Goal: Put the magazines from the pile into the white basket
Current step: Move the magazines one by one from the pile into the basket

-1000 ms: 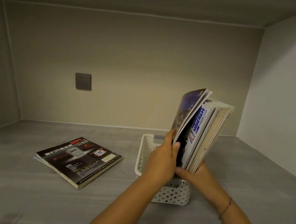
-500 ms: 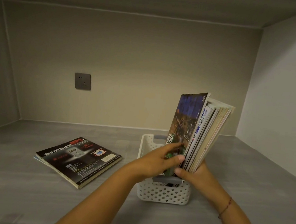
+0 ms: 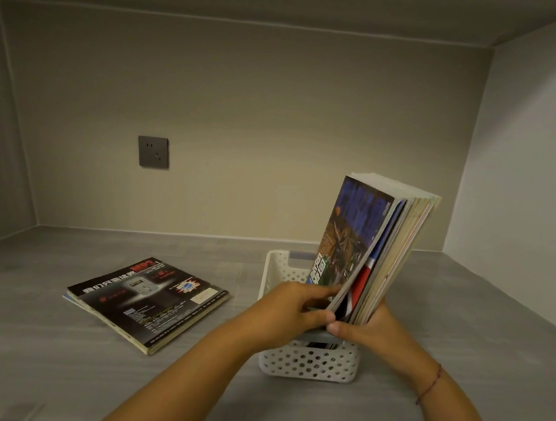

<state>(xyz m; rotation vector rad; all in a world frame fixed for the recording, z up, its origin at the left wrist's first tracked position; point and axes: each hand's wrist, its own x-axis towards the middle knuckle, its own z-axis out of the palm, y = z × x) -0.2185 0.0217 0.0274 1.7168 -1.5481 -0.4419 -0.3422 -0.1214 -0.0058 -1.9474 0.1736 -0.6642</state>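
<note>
Right now I see both hands at the white basket, which stands on the grey counter right of centre, its perforated near wall facing me. A bundle of upright magazines stands in the basket, leaning to the right, with the tops well above the rim.

The left hand has hold of the front magazine, the one with the dark blue cover on the bundle's left face. Its fingers curl over the cover low down and the thumb sits on the near edge, so the lower corner is pinched between them.

The right hand clasps the bundle from the right, near its foot. Its thumb lies across the near edges just beside the left thumb, and its other fingers are hidden behind the paper. A red string bracelet circles the right wrist.

Left of the basket and apart from it, the pile lies flat on the counter. A black-covered magazine with red and white print is on top, and a paler edge shows beneath it. I can also make out a grey wall socket in the far wall, above the pile.
</note>
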